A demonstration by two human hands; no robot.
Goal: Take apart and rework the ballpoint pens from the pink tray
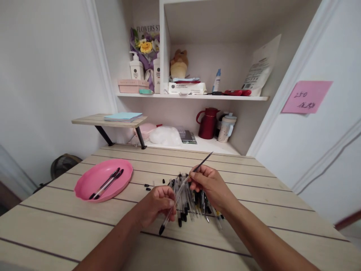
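My left hand [159, 205] pinches a clear pen barrel [178, 194], its black end pointing down toward me. In my right hand [207, 184] is a thin dark ink refill [203, 161], gripped between thumb and fingers and slanting up to the right. Its lower end meets the upper end of the barrel; whether it sits inside is too small to tell. Beneath both hands lies a pile of pen parts [186, 203], with clear barrels, black ends and some dark pieces, partly hidden by my right hand. Several small black caps [147, 187] lie left of the pile.
A pink plate [84, 184] at the left holds a few black-ended pens [108, 183]. Behind it, a small raised shelf [93, 119] carries blue paper [123, 116]. A red jug [208, 124] and a speckled cup [226, 128] stand at the back of the slatted table [254, 188].
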